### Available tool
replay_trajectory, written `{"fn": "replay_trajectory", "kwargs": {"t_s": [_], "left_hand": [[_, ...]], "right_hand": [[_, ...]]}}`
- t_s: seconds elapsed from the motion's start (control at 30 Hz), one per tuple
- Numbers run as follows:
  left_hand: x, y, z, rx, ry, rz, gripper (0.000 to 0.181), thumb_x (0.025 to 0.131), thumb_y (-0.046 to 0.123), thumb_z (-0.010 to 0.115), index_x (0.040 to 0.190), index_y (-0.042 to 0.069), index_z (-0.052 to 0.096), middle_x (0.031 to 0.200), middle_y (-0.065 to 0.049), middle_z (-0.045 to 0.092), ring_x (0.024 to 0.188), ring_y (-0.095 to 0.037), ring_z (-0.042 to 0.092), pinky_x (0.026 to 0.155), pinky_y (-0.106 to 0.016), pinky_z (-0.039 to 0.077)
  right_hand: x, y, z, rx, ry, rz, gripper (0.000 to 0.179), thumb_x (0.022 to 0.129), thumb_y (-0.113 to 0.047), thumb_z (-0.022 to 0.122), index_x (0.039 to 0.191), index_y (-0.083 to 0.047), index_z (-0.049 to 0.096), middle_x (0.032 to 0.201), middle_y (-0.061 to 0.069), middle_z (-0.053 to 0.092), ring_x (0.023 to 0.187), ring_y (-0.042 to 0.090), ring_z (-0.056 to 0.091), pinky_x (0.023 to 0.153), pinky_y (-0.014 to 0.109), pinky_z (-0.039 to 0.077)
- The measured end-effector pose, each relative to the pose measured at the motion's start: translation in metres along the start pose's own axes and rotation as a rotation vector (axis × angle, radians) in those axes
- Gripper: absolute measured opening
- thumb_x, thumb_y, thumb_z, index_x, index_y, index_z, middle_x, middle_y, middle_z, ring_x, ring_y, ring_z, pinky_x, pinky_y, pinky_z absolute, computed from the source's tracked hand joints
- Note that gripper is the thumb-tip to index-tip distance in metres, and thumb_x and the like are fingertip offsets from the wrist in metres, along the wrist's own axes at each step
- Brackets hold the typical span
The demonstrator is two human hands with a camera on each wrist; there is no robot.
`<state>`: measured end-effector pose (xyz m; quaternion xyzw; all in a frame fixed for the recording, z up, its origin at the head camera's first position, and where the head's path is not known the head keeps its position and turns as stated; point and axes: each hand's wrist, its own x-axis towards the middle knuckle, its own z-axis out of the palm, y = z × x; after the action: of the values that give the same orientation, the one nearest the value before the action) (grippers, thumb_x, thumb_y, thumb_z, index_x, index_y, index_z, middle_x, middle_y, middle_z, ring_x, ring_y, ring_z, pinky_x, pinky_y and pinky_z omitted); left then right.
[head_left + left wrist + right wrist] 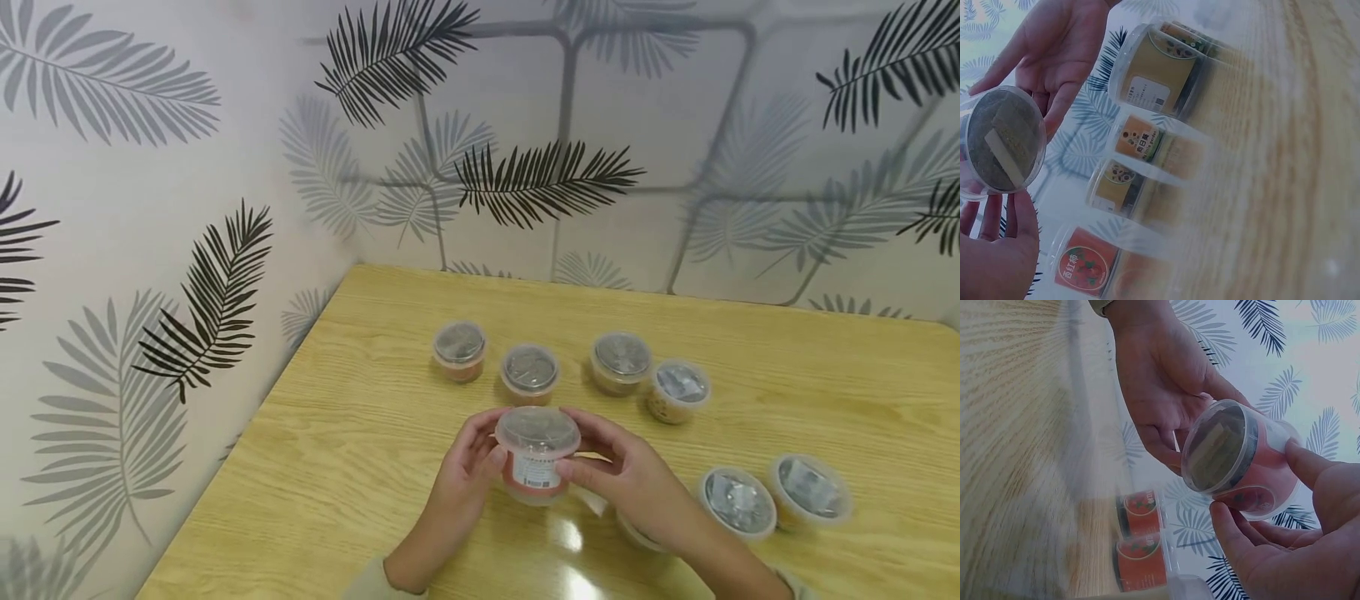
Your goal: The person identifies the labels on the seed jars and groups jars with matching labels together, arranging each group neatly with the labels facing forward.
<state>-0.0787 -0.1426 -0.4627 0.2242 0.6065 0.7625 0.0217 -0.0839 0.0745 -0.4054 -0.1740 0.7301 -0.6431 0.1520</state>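
Note:
Both hands hold a small round lidded plastic tub (537, 467) above the wooden table, in front of the body. It has a red band, and a white barcode sticker faces the head camera. Through its clear end, dark grey contents and a pale strip show in both wrist views. My left hand (471, 467) grips the tub's left side, thumb near the front and fingers behind. On the opposite side, my right hand (626, 475) holds it with the thumb by the sticker. The right wrist view shows a picture on the red label (1254, 499).
Several similar tubs stand on the table (337, 433): two red-labelled ones (530, 372) behind the hands, a pair (620, 364) right of them and another pair (738, 502) at right. My right forearm partly hides one more tub (637, 537). A leaf-patterned wall (510, 242) rises behind.

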Motion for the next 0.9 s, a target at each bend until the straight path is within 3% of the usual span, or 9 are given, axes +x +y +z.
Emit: {"fn": "replay_trajectory", "kwargs": {"t_s": [0.33, 0.77, 0.9], "left_hand": [[-0.004, -0.009, -0.001, -0.029, -0.101, -0.145, 0.046, 0.101, 0.020, 0.041, 0.142, 0.009, 0.022, 0.144, -0.013, 0.029, 0.132, -0.026, 0.029, 0.106, -0.031, 0.031], [-0.001, -0.010, 0.005, -0.065, -0.149, -0.163, 0.053, 0.100, 0.022, 0.042, 0.145, 0.009, 0.017, 0.140, -0.015, 0.030, 0.130, -0.027, 0.032, 0.104, -0.034, 0.033], [-0.001, -0.008, 0.005, -0.069, -0.158, -0.154, 0.053, 0.100, 0.023, 0.043, 0.144, 0.010, 0.018, 0.139, -0.015, 0.031, 0.129, -0.027, 0.033, 0.103, -0.035, 0.034]], "right_hand": [[-0.003, 0.014, 0.002, -0.010, -0.077, 0.090, 0.072, 0.088, -0.020, 0.065, 0.145, -0.003, 0.025, 0.136, 0.019, 0.043, 0.120, 0.032, 0.047, 0.091, 0.027, 0.046], [-0.002, 0.010, 0.003, -0.096, -0.084, 0.052, 0.078, 0.085, -0.023, 0.070, 0.145, -0.002, 0.024, 0.140, 0.019, 0.037, 0.122, 0.033, 0.044, 0.094, 0.027, 0.043], [-0.001, 0.011, 0.002, -0.119, -0.072, 0.009, 0.076, 0.084, -0.021, 0.070, 0.144, -0.004, 0.028, 0.135, 0.017, 0.042, 0.118, 0.030, 0.047, 0.092, 0.026, 0.045]]}}
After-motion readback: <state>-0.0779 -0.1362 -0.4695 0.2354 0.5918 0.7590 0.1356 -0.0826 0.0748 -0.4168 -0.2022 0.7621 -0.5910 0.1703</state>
